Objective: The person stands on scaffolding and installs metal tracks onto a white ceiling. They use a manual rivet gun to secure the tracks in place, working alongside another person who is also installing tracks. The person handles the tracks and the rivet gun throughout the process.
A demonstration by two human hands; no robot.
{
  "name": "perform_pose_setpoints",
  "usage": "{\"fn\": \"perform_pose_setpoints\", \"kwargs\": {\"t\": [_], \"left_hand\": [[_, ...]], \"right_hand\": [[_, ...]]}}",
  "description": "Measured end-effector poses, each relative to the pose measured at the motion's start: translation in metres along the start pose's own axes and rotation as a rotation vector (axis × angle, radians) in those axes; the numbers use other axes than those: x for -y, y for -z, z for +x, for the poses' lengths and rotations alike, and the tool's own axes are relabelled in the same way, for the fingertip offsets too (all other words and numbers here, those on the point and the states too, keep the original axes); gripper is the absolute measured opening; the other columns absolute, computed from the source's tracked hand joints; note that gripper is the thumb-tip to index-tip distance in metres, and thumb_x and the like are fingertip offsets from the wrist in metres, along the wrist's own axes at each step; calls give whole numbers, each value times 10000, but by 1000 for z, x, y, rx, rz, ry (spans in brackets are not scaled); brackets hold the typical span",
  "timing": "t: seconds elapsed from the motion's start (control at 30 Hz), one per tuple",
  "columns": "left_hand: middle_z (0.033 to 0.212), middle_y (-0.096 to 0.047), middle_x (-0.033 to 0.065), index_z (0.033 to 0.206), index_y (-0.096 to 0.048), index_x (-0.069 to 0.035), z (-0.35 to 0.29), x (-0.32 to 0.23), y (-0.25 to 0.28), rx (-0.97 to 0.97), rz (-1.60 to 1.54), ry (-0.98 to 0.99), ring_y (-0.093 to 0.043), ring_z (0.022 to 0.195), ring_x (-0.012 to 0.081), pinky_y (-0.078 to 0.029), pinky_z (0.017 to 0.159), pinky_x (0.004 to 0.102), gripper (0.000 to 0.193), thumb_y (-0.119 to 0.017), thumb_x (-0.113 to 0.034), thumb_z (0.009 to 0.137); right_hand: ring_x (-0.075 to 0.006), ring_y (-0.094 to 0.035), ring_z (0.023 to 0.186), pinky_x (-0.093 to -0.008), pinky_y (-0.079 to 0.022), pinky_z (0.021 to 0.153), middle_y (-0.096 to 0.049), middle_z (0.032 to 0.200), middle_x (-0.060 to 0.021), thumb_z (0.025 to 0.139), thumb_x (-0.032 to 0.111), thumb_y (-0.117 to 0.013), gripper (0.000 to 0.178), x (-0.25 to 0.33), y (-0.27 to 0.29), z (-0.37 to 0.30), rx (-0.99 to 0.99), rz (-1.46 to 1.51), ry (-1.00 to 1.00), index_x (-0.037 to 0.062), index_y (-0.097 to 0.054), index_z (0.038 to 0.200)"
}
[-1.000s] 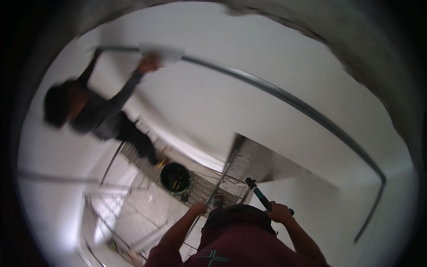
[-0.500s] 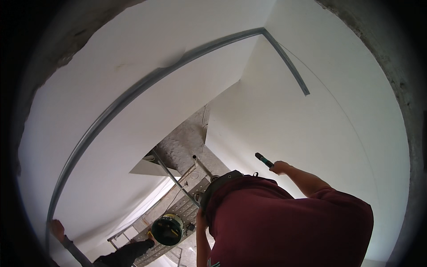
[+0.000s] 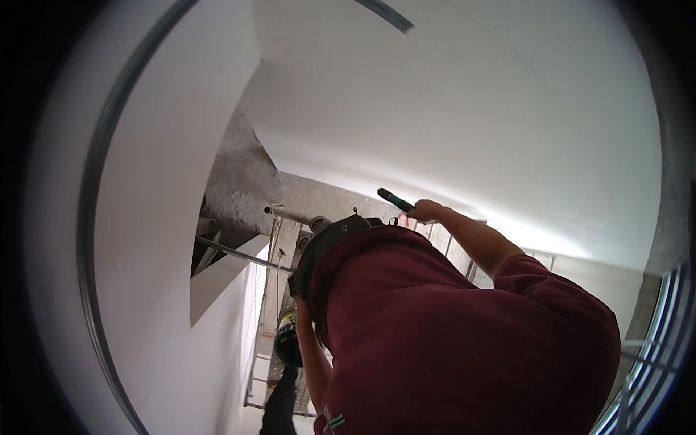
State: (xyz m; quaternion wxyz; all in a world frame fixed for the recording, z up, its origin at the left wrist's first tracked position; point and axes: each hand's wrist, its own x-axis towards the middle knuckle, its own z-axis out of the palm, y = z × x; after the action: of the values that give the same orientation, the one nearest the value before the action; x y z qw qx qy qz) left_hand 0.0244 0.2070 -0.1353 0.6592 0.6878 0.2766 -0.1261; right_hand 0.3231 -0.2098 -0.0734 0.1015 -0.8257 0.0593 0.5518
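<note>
My right hand (image 3: 426,212), on the arm stretched forward, is closed around a black and teal cordless drill (image 3: 395,199) held out from my body. Its black end points away to the upper left, apart from the white wall. Down at my left side, my left forearm (image 3: 313,355) runs up toward my waist, where the left hand's fingers are hidden. Close to that spot, a thin metal profile (image 3: 243,254) ends at my dark waist belt (image 3: 326,246).
A long grey metal track (image 3: 90,188) curves along the white wall at left; another track end (image 3: 391,16) shows at the top. Below are a dark bucket (image 3: 288,339), scaffold parts (image 3: 257,380), another person's dark-clothed limb (image 3: 280,406) and a window (image 3: 656,348) at right.
The view has turned, shifting the long track left and the short track upward. The other person's hand on the track has left the picture. The drill remains in my right hand.
</note>
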Motion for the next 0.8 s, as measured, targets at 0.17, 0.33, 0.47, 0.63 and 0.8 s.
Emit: {"fn": "perform_pose_setpoints", "kwargs": {"t": [0.17, 0.33, 0.47, 0.63, 0.8], "left_hand": [[1084, -642, 123, 1217, -575, 4, 64, -17, -8, 336, 183, -49, -591, 937, 198, -476, 840, 341, 332, -466, -188, 970], [1101, -639, 134, 1230, -568, -1, 112, -22, -25, 553, 269, -110, -593, 964, 213, -474, 861, 344, 327, -473, -165, 964], [1114, -637, 142, 1240, -562, -5, 122, -24, -28, 621, 312, -155, -595, 985, 225, -472, 877, 346, 325, -478, -146, 959], [1131, -634, 153, 1252, -555, -10, 119, -35, -30, 677, 365, -186, -597, 1012, 241, -470, 897, 349, 327, -485, -123, 953], [1148, -632, 163, 1264, -548, -15, 109, -47, -26, 669, 431, -198, -599, 1039, 256, -467, 917, 352, 334, -492, -100, 946]], "right_hand": [[-288, -651, 660, -412, -497, 650, -667, 715, -147, 845, 531, -582, 546, -24, -55, -25, -178, 194, -36, -7, -676, 818], [-256, -641, 618, -397, -498, 610, -657, 694, -128, 856, 512, -596, 530, -48, -126, -64, -303, 395, -148, -14, -665, 846], [-255, -632, 569, -392, -501, 581, -650, 656, -120, 844, 515, -606, 533, -49, -162, -97, -362, 593, -192, -12, -669, 789], [-251, -632, 573, -401, -496, 597, -634, 623, -119, 855, 470, -599, 499, -65, -208, -109, -311, 572, -289, -13, -646, 737], [-255, -637, 583, -404, -499, 617, -634, 620, -126, 857, 483, -593, 515, -77, -221, -99, -288, 617, -280, -10, -646, 719]]}}
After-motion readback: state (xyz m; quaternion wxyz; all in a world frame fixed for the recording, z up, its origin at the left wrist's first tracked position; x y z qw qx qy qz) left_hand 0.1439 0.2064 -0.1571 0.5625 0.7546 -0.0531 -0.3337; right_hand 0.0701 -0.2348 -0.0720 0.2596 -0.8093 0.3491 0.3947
